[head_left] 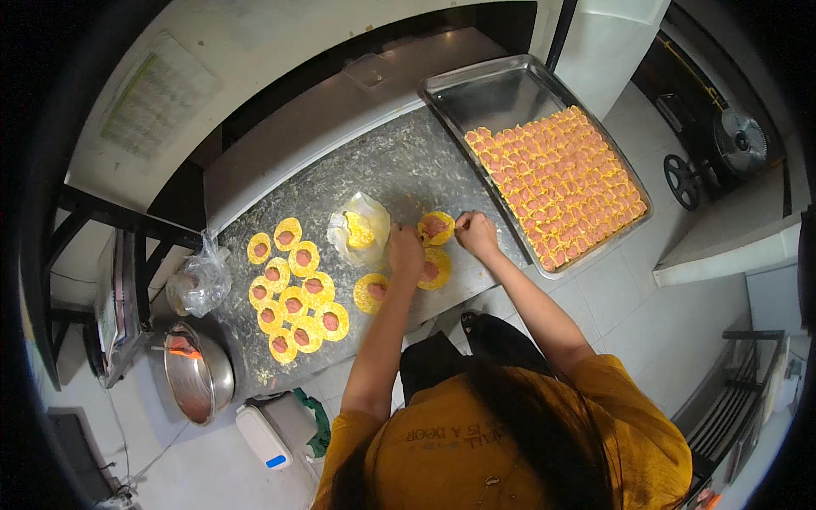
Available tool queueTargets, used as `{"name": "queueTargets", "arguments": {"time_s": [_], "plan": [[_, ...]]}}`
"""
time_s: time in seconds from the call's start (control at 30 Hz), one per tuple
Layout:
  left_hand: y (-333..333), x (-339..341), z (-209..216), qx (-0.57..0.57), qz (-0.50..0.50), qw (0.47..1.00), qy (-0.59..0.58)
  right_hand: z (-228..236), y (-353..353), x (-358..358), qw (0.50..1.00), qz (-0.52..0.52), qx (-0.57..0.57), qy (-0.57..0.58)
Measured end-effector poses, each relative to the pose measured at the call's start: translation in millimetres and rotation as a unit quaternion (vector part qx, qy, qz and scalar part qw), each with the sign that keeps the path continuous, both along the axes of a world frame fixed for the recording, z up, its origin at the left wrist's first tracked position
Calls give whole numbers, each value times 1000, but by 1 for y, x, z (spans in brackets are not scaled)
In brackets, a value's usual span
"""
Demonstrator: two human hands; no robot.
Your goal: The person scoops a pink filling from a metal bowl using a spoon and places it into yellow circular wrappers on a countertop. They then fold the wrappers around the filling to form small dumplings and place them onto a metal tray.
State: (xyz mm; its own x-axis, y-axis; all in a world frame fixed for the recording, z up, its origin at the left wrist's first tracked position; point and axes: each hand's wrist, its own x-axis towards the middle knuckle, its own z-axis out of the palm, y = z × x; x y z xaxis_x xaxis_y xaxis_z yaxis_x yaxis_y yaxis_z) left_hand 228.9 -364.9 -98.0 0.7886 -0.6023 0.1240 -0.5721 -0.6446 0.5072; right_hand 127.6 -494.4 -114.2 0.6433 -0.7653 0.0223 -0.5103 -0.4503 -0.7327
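A round yellow dumpling wrapper (pixel 436 228) with pink meat filling lies between my two hands on the grey speckled tabletop. My left hand (pixel 406 252) is closed at its left edge, the fingertips pinching the wrapper. On the other side, my right hand (pixel 478 234) has curled fingers close to the wrapper's right edge; what they hold, if anything, is hidden. Just below sits another filled wrapper (pixel 432 269), and a third filled wrapper (pixel 371 292) lies left of my left forearm. Beside my left hand, an opened white packet (pixel 359 229) contains yellow wrappers.
Several filled wrappers (pixel 293 303) are spread across the table's left part. Rows of formed dumplings (pixel 557 191) fill much of a metal tray (pixel 476 81) at right. A steel bowl (pixel 219 374) of pink filling and a clear plastic bag (pixel 204 280) stand at the left edge.
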Motion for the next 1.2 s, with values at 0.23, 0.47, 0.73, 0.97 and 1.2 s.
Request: {"name": "queueTargets", "arguments": {"time_s": [0.23,0.47,0.73,0.97,1.2], "plan": [[-5,0,-4,-121,41,984,128,-11,-16,0,986,18,155,-50],[1,-9,6,-145,-46,980,124,0,-5,-12,996,18,-44,-79],[-2,-23,19,-80,-176,981,11,-5,-10,-4,992,82,-41,-85],[-2,-22,26,-98,-90,980,147,-3,-5,-6,997,41,-26,-58],[-5,-5,3,-131,-16,971,202,-1,-11,-5,994,43,83,-52]]}}
